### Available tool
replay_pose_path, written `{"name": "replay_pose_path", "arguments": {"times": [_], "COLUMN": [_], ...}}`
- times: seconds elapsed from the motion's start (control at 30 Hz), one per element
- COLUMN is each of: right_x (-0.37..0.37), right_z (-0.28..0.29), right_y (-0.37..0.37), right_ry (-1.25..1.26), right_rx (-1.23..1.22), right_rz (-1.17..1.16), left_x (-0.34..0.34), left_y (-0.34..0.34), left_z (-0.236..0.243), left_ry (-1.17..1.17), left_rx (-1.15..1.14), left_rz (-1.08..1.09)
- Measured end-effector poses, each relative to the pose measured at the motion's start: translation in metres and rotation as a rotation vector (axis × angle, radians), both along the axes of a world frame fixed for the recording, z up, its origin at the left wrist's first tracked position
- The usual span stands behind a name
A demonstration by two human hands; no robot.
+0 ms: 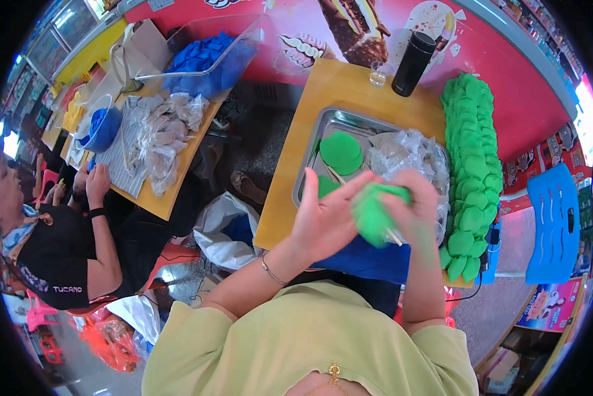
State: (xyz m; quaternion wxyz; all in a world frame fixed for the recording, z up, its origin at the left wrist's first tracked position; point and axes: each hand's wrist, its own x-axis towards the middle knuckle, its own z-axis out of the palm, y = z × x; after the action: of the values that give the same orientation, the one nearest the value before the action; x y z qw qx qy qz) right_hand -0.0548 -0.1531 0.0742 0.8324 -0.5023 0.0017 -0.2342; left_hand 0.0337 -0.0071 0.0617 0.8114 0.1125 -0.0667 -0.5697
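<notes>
Over the near edge of a metal tray (304, 155), my right hand (418, 204) is closed on a bright green rounded piece (374, 218), with a pale wooden stick end poking out below. Motion smears the hand and the piece. My left hand (326, 218) is palm up with fingers stretched out, their tips against or just behind the green piece. In the tray lie a flat green disc (341, 153), part of another green piece, thin wooden sticks (336, 175) and crumpled clear plastic bags (402, 153).
A long stack of green rounded pieces (469, 178) lines the table's right side. At the back stand a black thermos (414, 64) and a small glass (377, 74). Left, a co-worker (65, 247) sits at another table with blue pieces. A blue chair (552, 224) stands right.
</notes>
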Motion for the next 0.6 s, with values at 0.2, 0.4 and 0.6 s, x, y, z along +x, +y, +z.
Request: {"name": "replay_pose_path", "arguments": {"times": [0.2, 0.4, 0.6], "right_x": [0.027, 0.026, 0.017], "right_z": [0.002, -0.008, -0.004], "right_y": [0.009, 0.040, 0.016], "right_ry": [0.137, 0.137, 0.206], "right_rx": [-1.451, -1.226, -1.159], "right_rz": [-0.734, -0.575, -0.617], "left_x": [0.001, -0.005, -0.006], "left_y": [-0.001, 0.000, -0.001], "left_z": [-0.002, -0.010, -0.022], "left_ry": [0.007, -0.162, -0.288], "left_rx": [-0.076, -0.118, -0.073], "left_rz": [0.012, 0.082, 0.156]}}
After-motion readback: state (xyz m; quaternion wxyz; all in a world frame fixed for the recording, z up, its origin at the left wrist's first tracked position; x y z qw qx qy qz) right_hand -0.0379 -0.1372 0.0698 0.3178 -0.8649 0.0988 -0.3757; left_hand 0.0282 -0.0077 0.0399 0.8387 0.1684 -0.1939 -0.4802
